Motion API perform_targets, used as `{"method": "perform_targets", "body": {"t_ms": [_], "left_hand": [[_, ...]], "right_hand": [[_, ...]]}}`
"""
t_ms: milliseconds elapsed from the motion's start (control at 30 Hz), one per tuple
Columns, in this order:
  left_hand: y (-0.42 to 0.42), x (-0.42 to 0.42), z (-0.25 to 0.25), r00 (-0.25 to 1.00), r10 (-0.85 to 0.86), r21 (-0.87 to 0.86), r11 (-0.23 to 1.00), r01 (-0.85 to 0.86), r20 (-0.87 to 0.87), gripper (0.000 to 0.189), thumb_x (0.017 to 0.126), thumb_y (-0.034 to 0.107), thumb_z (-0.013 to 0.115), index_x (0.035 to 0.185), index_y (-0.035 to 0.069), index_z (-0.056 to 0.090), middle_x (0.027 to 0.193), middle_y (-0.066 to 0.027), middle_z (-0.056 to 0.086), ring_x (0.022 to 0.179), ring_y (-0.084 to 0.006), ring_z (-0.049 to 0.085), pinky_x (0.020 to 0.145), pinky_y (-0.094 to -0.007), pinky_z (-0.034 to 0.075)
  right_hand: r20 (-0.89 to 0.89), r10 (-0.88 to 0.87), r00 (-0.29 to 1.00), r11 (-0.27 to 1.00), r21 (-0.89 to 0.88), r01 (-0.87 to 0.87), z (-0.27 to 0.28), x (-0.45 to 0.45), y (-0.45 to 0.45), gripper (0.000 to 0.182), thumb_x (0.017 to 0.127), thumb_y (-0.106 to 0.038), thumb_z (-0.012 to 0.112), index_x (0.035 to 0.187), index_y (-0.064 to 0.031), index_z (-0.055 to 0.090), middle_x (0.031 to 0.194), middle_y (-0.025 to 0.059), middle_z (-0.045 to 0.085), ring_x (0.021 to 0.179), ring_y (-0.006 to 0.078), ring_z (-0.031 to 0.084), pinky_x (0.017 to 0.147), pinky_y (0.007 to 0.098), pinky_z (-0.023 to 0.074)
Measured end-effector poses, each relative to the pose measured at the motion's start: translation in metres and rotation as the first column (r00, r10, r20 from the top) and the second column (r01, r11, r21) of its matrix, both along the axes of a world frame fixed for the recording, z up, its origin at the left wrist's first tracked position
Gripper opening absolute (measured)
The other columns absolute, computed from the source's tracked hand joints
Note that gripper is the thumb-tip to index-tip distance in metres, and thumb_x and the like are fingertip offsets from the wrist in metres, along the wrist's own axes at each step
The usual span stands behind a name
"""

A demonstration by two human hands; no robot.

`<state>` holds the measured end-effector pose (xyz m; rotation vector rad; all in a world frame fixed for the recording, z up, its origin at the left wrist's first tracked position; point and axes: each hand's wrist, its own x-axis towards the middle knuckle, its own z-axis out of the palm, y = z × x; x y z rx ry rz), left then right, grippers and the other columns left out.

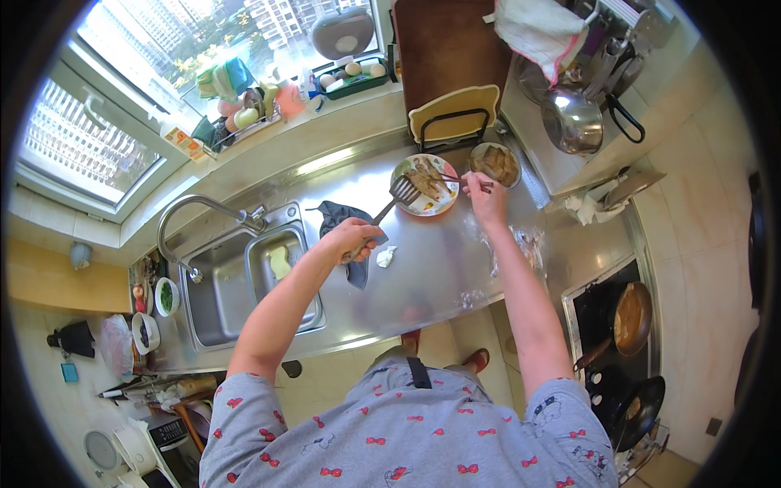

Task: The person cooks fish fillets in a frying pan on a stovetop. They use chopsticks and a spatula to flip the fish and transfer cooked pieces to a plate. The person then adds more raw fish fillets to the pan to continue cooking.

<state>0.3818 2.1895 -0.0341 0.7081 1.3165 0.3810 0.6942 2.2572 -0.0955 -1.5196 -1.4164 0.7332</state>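
Note:
My left hand (359, 239) grips the handle of a slotted spatula (404, 191). The spatula's blade reaches over the left side of a patterned plate (421, 210) and touches or overlaps browned fried pieces (429, 177), perhaps fish. From the right, a pair of dark chopsticks (450, 178) in my right hand (486, 194) extends to the same food. Just behind my right hand is a bowl (518, 176) filled with more browned pieces (495, 162). Beneath my left hand a dark grey cloth (341, 215) lies on the steel counter, with a crumpled white tissue (385, 257) close by.
A double sink (213, 299) with a curved faucet (201, 201) is at left. Cutting boards (454, 113) stand in a rack behind the plate. At right are a steel saucepan (572, 122) and a stove carrying a frying pan (632, 318) and a black wok (640, 409).

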Motion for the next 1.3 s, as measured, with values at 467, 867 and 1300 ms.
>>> {"method": "perform_targets", "body": {"t_ms": [467,867,1300], "left_hand": [[-0.071,0.048,0.061,0.972,-0.100,0.179,0.982,0.062,0.214,0.028,0.099,0.023,0.053,0.116,0.002,0.060,0.066,-0.0024,0.050,0.045,-0.0090,0.041,0.041,-0.0227,0.030],[-0.158,0.356,0.089,0.788,-0.458,0.162,0.888,0.431,0.411,0.026,0.098,0.018,0.053,0.117,0.001,0.058,0.067,-0.0006,0.047,0.050,-0.0086,0.041,0.045,-0.0219,0.031],[-0.199,0.444,0.098,0.831,-0.462,0.228,0.884,0.407,0.309,0.027,0.098,0.021,0.055,0.117,0.002,0.058,0.068,-0.0003,0.050,0.051,-0.0077,0.043,0.046,-0.0220,0.034]], "right_hand": [[-0.302,-0.571,0.763,0.747,0.196,0.636,0.110,0.238,-0.298,0.032,0.103,-0.023,0.049,0.105,0.0024,0.069,0.088,0.0069,0.069,0.078,0.0114,0.062,0.075,0.0249,0.0492],[0.019,-0.657,0.754,0.751,0.100,0.652,0.037,0.470,-0.429,0.026,0.100,-0.021,0.053,0.102,-0.0006,0.070,0.096,0.0052,0.067,0.085,0.0124,0.062,0.079,0.0255,0.0493],[-0.080,-0.423,0.903,0.898,0.096,0.429,0.012,0.554,-0.368,0.030,0.097,-0.027,0.052,0.087,-0.0052,0.071,0.079,0.0046,0.069,0.073,0.0141,0.063,0.071,0.0277,0.0495]]}}
